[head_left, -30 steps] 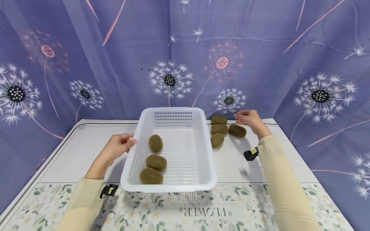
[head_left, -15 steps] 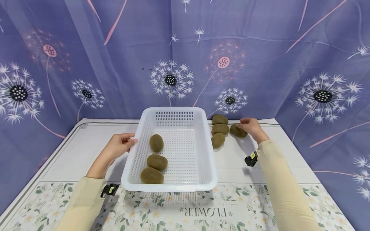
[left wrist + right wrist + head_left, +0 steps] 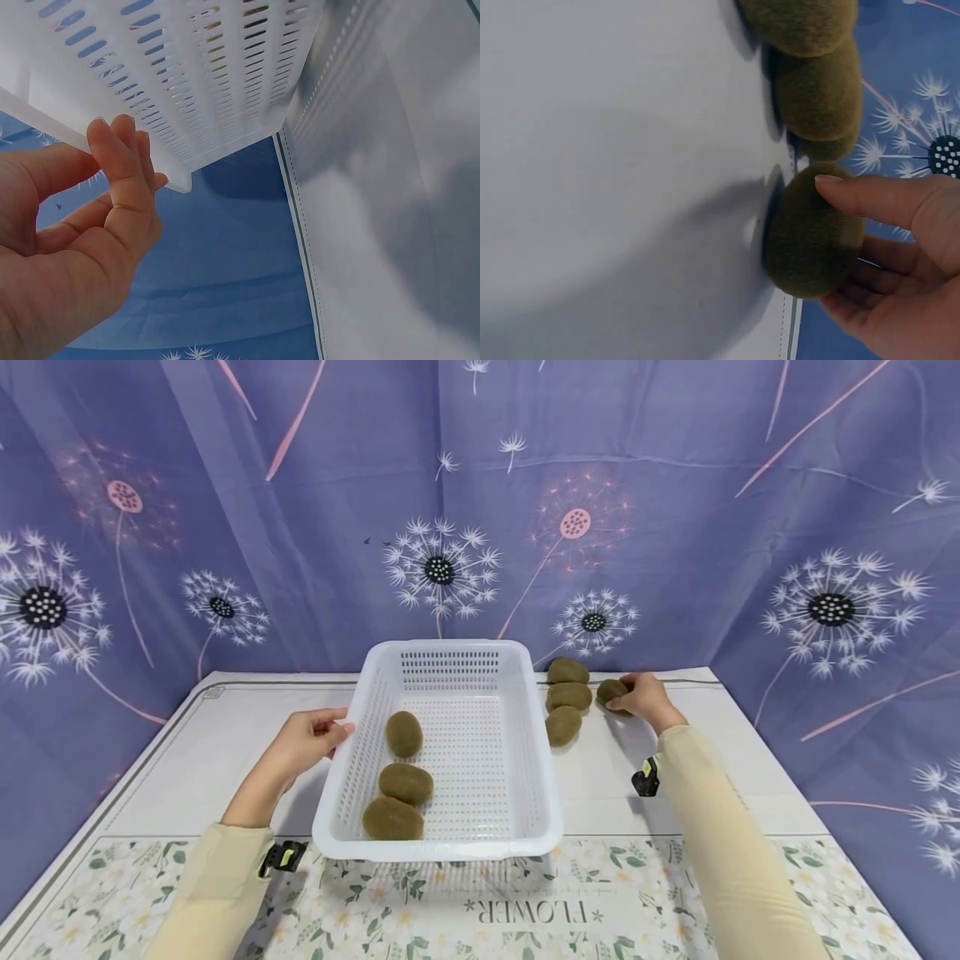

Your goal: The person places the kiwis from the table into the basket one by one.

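My left hand (image 3: 303,743) pinches the left rim of a white perforated plastic basket (image 3: 551,793) between thumb and fingers, as the left wrist view also shows. Three brown fuzzy kiwis lie along the basket's left side: one apart (image 3: 404,734), with a middle kiwi (image 3: 406,784) and a front kiwi (image 3: 393,818) close together. Right of the basket, my right hand (image 3: 649,700) grips a kiwi (image 3: 810,232), thumb on one side and fingers on the other. That kiwi sits at the table surface; whether it touches it is hard to tell.
Three more kiwis stand in a row against the basket's right side: a back kiwi (image 3: 567,671), a middle kiwi (image 3: 569,697) and a front kiwi (image 3: 563,727). A white and floral cloth (image 3: 600,802) covers the table. Behind hangs a purple dandelion curtain (image 3: 337,527).
My right hand has come down from above the separate kiwi on the right and taken hold of it. The left hand stays on the basket rim.
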`<control>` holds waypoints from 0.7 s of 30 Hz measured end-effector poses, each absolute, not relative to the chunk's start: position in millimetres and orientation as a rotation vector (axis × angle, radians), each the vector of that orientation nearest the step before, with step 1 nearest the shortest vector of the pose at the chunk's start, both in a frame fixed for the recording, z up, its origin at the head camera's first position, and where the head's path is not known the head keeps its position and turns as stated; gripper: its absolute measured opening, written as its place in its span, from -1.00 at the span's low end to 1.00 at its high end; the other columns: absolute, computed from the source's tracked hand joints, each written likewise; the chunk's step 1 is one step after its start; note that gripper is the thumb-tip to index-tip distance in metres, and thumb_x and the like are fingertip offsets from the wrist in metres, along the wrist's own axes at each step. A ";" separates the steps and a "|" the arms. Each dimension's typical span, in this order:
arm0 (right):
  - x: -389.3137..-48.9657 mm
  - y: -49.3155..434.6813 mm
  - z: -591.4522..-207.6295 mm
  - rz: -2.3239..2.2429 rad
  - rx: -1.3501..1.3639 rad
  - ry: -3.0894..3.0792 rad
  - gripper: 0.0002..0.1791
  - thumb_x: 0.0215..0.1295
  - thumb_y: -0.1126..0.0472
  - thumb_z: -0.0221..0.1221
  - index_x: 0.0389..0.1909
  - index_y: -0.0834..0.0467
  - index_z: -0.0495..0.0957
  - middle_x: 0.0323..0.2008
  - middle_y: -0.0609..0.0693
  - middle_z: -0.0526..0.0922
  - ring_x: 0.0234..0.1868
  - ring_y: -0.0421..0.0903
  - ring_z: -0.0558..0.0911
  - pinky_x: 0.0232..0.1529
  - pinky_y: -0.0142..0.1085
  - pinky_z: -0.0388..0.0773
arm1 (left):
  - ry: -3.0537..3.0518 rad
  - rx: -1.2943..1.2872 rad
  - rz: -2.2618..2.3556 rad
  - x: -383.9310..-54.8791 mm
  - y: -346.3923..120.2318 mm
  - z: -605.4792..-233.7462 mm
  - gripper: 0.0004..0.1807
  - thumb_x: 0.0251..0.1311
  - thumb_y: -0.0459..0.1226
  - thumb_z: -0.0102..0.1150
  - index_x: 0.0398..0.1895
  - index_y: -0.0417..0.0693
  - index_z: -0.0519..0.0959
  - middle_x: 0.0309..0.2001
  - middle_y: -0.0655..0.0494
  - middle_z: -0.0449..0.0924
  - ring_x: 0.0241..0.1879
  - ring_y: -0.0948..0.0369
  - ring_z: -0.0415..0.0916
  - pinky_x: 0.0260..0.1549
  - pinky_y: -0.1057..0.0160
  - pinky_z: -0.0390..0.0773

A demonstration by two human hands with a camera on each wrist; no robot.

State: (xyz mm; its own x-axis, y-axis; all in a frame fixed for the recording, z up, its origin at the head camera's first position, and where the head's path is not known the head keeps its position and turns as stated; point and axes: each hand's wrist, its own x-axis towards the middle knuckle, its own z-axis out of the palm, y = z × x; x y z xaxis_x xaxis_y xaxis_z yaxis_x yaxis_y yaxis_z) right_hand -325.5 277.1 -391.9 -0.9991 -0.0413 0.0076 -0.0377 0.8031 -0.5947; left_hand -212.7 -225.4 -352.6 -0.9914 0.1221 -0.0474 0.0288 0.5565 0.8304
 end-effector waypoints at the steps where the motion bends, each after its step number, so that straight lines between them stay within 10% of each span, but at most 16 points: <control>1: -325.8 276.7 -392.7 -0.973 -0.059 2.988 -0.36 0.07 0.31 0.32 0.13 0.56 0.38 0.00 0.49 0.49 0.02 0.35 0.48 0.13 0.08 0.38 | 2.683 0.130 1.427 -212.5 -225.7 -352.9 -0.46 0.40 -0.28 0.03 0.33 -0.44 0.26 -0.31 -0.05 0.57 -0.44 0.23 0.51 -0.27 0.13 0.57; 21: -317.8 272.2 -367.8 -1.247 0.137 2.862 -0.40 0.23 0.22 0.24 0.11 0.62 0.38 0.08 0.53 0.43 0.13 0.34 0.44 0.16 0.03 0.41 | 2.693 0.146 1.434 -212.0 -225.9 -352.7 -0.47 0.39 -0.31 0.03 0.31 -0.47 0.27 -0.35 -0.03 0.56 -0.48 0.23 0.51 -0.31 0.13 0.58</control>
State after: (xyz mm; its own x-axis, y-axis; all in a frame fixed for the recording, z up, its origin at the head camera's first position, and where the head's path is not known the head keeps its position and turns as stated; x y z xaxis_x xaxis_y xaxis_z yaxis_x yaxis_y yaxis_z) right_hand -317.8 272.2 -367.8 -0.9960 0.0739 -0.0500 0.0869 0.6776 -0.7303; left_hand -212.0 -225.9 -352.7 -0.9916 0.1249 -0.0323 0.0429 0.5556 0.8303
